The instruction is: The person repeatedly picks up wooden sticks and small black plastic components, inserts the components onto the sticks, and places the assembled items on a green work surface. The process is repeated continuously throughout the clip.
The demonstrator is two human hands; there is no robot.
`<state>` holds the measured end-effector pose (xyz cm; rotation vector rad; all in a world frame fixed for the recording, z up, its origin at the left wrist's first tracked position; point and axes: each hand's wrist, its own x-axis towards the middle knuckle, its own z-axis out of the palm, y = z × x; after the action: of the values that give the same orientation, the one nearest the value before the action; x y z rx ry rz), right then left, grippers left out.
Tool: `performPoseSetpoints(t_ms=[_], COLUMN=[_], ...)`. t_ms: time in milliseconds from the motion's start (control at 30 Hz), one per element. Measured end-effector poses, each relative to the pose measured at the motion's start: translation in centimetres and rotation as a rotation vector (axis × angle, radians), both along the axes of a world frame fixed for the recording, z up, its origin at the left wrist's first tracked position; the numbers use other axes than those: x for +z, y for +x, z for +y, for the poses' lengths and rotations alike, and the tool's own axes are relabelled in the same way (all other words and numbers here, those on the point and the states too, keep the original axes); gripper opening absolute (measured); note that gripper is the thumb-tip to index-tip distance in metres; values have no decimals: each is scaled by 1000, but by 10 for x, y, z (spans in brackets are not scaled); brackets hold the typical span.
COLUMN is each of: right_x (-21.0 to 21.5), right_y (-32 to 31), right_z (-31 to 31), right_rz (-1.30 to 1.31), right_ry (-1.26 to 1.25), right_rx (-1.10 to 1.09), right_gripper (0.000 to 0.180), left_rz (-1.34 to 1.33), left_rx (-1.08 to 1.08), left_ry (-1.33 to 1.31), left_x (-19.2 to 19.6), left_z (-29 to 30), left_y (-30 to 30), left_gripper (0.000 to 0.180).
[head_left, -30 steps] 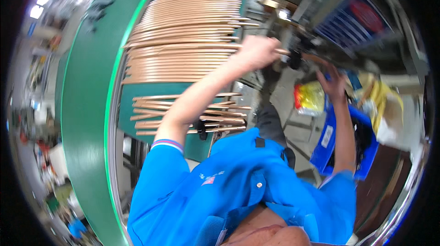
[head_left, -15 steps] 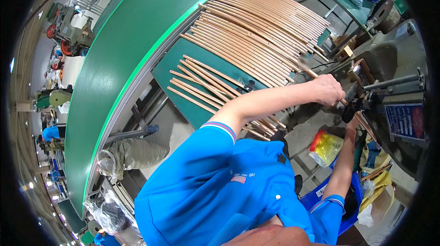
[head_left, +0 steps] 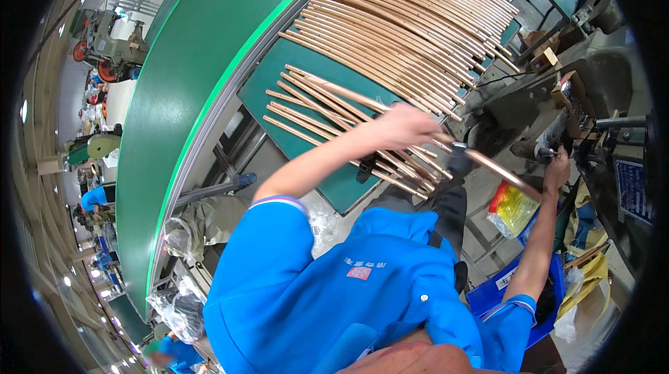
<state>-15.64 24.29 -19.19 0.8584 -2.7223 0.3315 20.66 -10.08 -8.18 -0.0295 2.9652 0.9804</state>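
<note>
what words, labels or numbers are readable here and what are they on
Blue shirt: small white characters above a reddish patch; wording not copied.
White label on blue bin: dark marks, too small to read surely.
Blue plate at right: pale lines, too small.

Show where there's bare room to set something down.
The green belt left of the table looks bare. Bare table shows between the rod row and the loose rods, and at its near edge. Crowded: beneath the left hand, which holds a rod, and around the right hand, near a bag and blue bin.
</note>
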Motion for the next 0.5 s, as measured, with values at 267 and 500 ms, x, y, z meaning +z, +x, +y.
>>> performPoseSetpoints(t_ms=[267, 500], right_x=[13, 11], right_y=[13, 20], right_z=[-11, -10], right_rz=[-95, -94], right_ry=[137, 103], right_rx=[-167, -177], right_gripper=[34, 32], left_rz=[-60, -181], left_rx=[85, 187], left_ry=[-202, 117], left_x=[-96, -91], left_z=[-71, -104], left_y=[135, 112], left_gripper=[30, 43])
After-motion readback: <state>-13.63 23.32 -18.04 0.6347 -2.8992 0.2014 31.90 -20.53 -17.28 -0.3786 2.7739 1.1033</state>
